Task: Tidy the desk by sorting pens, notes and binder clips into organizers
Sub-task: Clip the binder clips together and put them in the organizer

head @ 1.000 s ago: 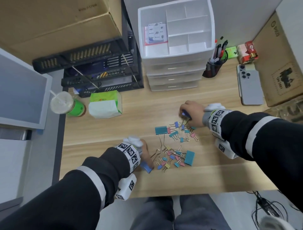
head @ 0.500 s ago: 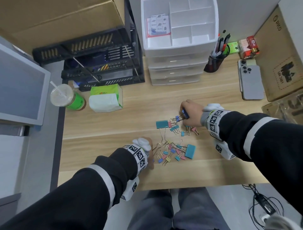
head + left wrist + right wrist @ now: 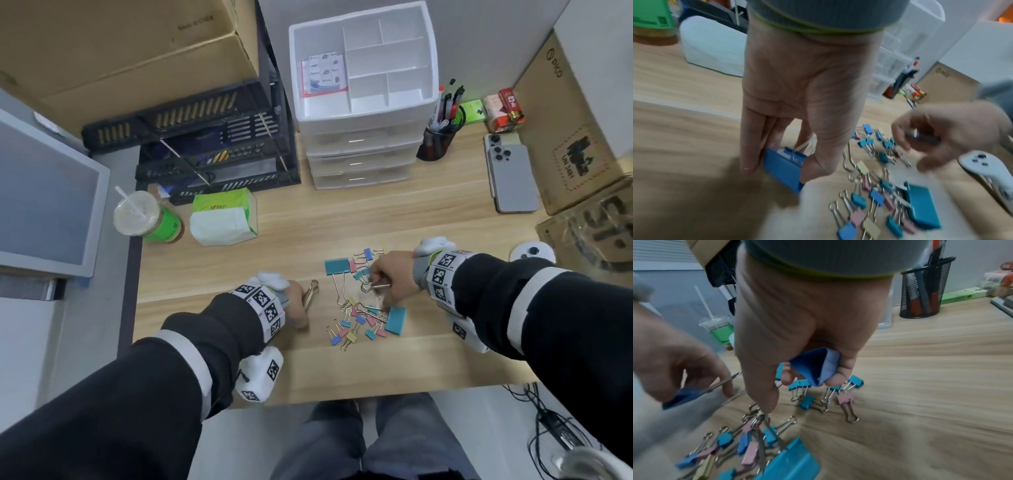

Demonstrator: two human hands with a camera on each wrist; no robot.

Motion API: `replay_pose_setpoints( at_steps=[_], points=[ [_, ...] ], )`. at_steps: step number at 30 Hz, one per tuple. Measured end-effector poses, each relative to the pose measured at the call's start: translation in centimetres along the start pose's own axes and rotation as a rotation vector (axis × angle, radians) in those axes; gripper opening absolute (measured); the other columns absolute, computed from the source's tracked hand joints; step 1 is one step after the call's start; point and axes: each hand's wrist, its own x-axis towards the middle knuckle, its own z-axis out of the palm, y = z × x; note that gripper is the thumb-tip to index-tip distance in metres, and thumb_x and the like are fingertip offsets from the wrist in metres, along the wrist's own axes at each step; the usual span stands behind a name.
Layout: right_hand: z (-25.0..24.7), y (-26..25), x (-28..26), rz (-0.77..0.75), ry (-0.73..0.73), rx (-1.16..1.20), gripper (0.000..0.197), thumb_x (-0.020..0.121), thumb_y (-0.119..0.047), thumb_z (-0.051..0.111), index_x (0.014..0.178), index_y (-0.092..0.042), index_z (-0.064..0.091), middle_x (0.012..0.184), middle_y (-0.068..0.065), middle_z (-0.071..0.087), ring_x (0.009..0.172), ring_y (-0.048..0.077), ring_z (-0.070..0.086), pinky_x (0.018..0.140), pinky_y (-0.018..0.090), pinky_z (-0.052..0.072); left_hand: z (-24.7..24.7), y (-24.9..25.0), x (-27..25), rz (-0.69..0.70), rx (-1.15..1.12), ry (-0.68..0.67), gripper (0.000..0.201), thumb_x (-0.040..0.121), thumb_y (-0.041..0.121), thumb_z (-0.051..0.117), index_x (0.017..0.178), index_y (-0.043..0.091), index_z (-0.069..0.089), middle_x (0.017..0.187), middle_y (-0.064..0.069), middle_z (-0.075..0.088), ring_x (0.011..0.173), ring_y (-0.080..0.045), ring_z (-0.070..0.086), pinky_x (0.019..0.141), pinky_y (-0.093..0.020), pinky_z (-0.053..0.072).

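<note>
Several coloured binder clips (image 3: 359, 318) lie scattered mid-desk, among them two large teal ones (image 3: 337, 266) (image 3: 395, 320). My left hand (image 3: 296, 305) sits left of the pile and grips a large blue binder clip (image 3: 783, 167) between fingers and thumb; its gold wire handles (image 3: 311, 293) stick out past the hand. My right hand (image 3: 390, 277) hovers over the pile's upper part, holding another blue binder clip (image 3: 816, 366) curled in its fingers. A white drawer organizer (image 3: 363, 113) with open top compartments stands at the back, a note pad (image 3: 323, 73) in its left compartment.
A mesh pen cup (image 3: 440, 140) with pens stands right of the organizer, a phone (image 3: 512, 178) beyond it. A tissue pack (image 3: 222, 219) and a lidded drink (image 3: 144, 219) sit at the left. Black trays (image 3: 205, 150) and cardboard boxes (image 3: 575, 137) border the desk.
My left hand lifted its blue clip slightly and shifted up-left, the handles now showing. My right hand came down from the pile's far edge toward the middle clips, still holding its blue clip.
</note>
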Motion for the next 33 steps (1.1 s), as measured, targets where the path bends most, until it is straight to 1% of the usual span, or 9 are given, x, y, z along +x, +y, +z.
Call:
replay_pose_setpoints(
  at_steps=[3, 5, 8, 12, 16, 20, 23, 27, 33],
  points=[
    [0.7, -0.4, -0.5, 0.034, -0.091, -0.181, 0.064, 0.053, -0.062, 0.084, 0.102, -0.028, 0.061, 0.093, -0.010, 0.063, 0.081, 0.013, 0.060, 0.076, 0.028, 0.055, -0.6, -0.6, 0.4, 0.020, -0.105, 0.015, 0.028, 0.082, 0.032, 0.077, 0.102, 0.016, 0.067, 0.094, -0.002, 0.065, 0.085, -0.020, 0.058, 0.084, -0.031, 0.052],
    [1.1, -0.6, -0.7, 0.058, -0.104, -0.260, 0.079, 0.037, -0.078, 0.078, 0.097, -0.029, 0.061, 0.088, -0.009, 0.066, 0.076, 0.013, 0.062, 0.075, 0.033, 0.057, -0.8, -0.6, 0.7, 0.022, -0.227, 0.045, 0.043, 0.077, 0.030, 0.081, 0.114, 0.014, 0.065, 0.107, -0.007, 0.069, 0.089, -0.021, 0.060, 0.089, -0.034, 0.053],
    [2.0, -1.0, -0.5, 0.086, -0.117, -0.323, 0.092, 0.031, -0.084, 0.075, 0.103, -0.028, 0.060, 0.089, -0.008, 0.066, 0.078, 0.018, 0.066, 0.077, 0.039, 0.058, -1.3, 0.0, 0.6, 0.018, -0.342, 0.127, 0.043, 0.078, 0.024, 0.076, 0.117, 0.010, 0.063, 0.112, -0.010, 0.070, 0.097, -0.025, 0.067, 0.091, -0.038, 0.056],
    [2.5, -2.3, -1.4, 0.084, -0.135, -0.375, 0.075, 0.060, -0.069, 0.080, 0.111, -0.019, 0.058, 0.090, -0.005, 0.065, 0.078, 0.019, 0.065, 0.068, 0.031, 0.058, -1.9, 1.0, 1.0, 0.048, -0.382, 0.198, 0.019, 0.089, 0.011, 0.052, 0.103, 0.007, 0.064, 0.100, -0.009, 0.068, 0.088, -0.027, 0.066, 0.076, -0.035, 0.053],
    [2.8, -2.3, -1.8, 0.089, -0.118, -0.350, 0.054, 0.075, -0.051, 0.076, 0.115, -0.018, 0.061, 0.097, -0.004, 0.067, 0.083, 0.018, 0.066, 0.048, 0.022, 0.043, -2.4, 1.8, 1.1, 0.057, -0.422, 0.279, 0.014, 0.090, 0.013, 0.053, 0.100, 0.014, 0.063, 0.091, -0.005, 0.064, 0.080, -0.024, 0.059, 0.067, -0.030, 0.047],
    [3.2, -1.4, -1.3, 0.081, -0.099, -0.335, 0.050, 0.068, -0.061, 0.073, 0.097, -0.020, 0.066, 0.087, -0.003, 0.066, 0.075, 0.017, 0.066, 0.064, 0.030, 0.057, -3.3, 1.8, 1.9, 0.121, -0.375, 0.321, 0.013, 0.078, 0.018, 0.061, 0.090, 0.018, 0.059, 0.085, -0.002, 0.064, 0.075, -0.023, 0.059, 0.064, -0.029, 0.047],
    [2.7, 0.0, -1.6, 0.047, -0.016, -0.232, 0.041, 0.062, -0.060, 0.071, 0.085, -0.026, 0.066, 0.082, -0.007, 0.064, 0.070, 0.013, 0.064, 0.065, 0.029, 0.058, -4.1, 1.7, 2.5, 0.206, -0.251, 0.324, 0.032, 0.076, 0.017, 0.066, 0.106, 0.022, 0.057, 0.098, -0.002, 0.066, 0.085, -0.023, 0.062, 0.072, -0.032, 0.052],
    [1.1, 3.1, -2.4, 0.015, 0.067, -0.070, 0.049, 0.062, -0.059, 0.068, 0.100, -0.029, 0.064, 0.091, -0.010, 0.060, 0.077, 0.013, 0.062, 0.066, 0.027, 0.053, -5.0, 2.2, 3.6, 0.379, -0.007, 0.279, 0.066, 0.082, 0.009, 0.066, 0.139, 0.032, 0.043, 0.117, -0.002, 0.061, 0.104, -0.025, 0.058, 0.086, -0.042, 0.053],
    [1.0, 5.6, -2.1, 0.033, 0.178, 0.013, 0.044, 0.065, -0.056, 0.069, 0.099, -0.030, 0.059, 0.094, -0.009, 0.054, 0.078, 0.018, 0.058, 0.064, 0.027, 0.044, -6.0, 3.4, 5.0, 0.506, 0.288, 0.301, 0.056, 0.094, 0.010, 0.055, 0.143, 0.034, 0.041, 0.112, -0.001, 0.058, 0.104, -0.024, 0.050, 0.078, -0.035, 0.046]
  ],
)
